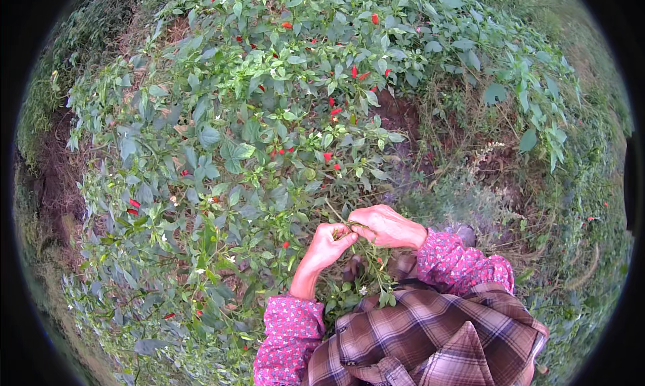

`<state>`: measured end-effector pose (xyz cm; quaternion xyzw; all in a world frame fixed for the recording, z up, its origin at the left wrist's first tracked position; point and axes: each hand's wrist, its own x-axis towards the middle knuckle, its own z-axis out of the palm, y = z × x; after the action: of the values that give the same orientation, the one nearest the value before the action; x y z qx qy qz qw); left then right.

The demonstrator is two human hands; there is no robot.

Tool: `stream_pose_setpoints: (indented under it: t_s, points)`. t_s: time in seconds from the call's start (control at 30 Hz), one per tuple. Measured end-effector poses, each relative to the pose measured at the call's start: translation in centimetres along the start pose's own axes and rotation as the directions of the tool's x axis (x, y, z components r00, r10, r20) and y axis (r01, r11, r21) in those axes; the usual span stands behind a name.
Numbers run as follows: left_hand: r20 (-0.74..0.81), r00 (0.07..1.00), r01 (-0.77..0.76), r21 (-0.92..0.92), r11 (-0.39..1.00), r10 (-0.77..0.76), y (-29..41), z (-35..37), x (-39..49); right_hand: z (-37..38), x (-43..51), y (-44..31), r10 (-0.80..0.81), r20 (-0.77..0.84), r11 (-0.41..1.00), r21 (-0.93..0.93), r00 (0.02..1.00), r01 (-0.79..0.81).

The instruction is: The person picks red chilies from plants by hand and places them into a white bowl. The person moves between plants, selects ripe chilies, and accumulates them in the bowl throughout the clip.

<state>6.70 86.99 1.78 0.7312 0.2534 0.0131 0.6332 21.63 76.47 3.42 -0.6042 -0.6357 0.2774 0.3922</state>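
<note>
My left hand (327,242) and my right hand (384,226) meet in front of my body, fingertips nearly touching. Both pinch thin green plant stems (359,226) between thumb and fingers. One dry-looking stalk points up and left from between them. Below my right hand hangs a leafy sprig (379,271) with a white flower low on it. Around the hands grow chili pepper plants (242,149) with red peppers, among them one (286,245) just left of my left hand. What lies inside the closed fingers is hidden.
Dense pepper foliage spreads ahead and left, with red chili peppers (354,72) in it. Bare soil (398,114) and dry weeds (496,169) lie ahead to the right. A dark shoe (466,235) shows beside my right sleeve. Grass borders the right side.
</note>
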Motion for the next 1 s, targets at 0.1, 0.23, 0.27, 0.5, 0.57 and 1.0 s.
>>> stream_pose_setpoints:
  t_s: [0.1, 0.23, 0.27, 0.5, 0.57, 1.0]
  points:
    - [-0.039, 0.981, 0.186, -0.061, 0.981, -0.188, 1.4, 0.2, -0.4, -0.2, 0.2, 0.1, 0.037, 0.073, 0.998, -0.056, 0.997, -0.033]
    - [-0.042, 0.999, 0.010, 0.074, 0.997, -0.007, 0.5, -0.2, -1.1, 0.4, 0.4, 1.8, 0.233, -0.026, 0.890, -0.398, 0.972, -0.224]
    - [-0.006, 0.999, -0.046, 0.120, 0.992, 0.047, 1.6, -0.2, -1.2, 1.0, -0.1, 4.3, 0.283, -0.141, 0.806, -0.501, 0.949, -0.315]
    - [-0.443, 0.859, 0.008, 0.512, 0.859, 0.256, -1.4, -1.0, -1.6, -6.0, -1.1, 12.0, 0.463, -0.228, 0.864, 0.333, 0.857, -0.378]
    - [-0.582, 0.771, 0.095, 0.507, 0.857, 0.258, 0.9, 0.1, -1.1, -7.0, 0.4, 6.9, 0.304, -0.117, 0.867, 0.446, 0.945, -0.223]
    - [-0.201, 0.820, -0.292, 0.658, 0.694, 0.535, 3.9, 0.3, -1.1, -3.9, 2.4, 0.4, -0.096, 0.187, 0.961, 0.273, 0.978, 0.042]
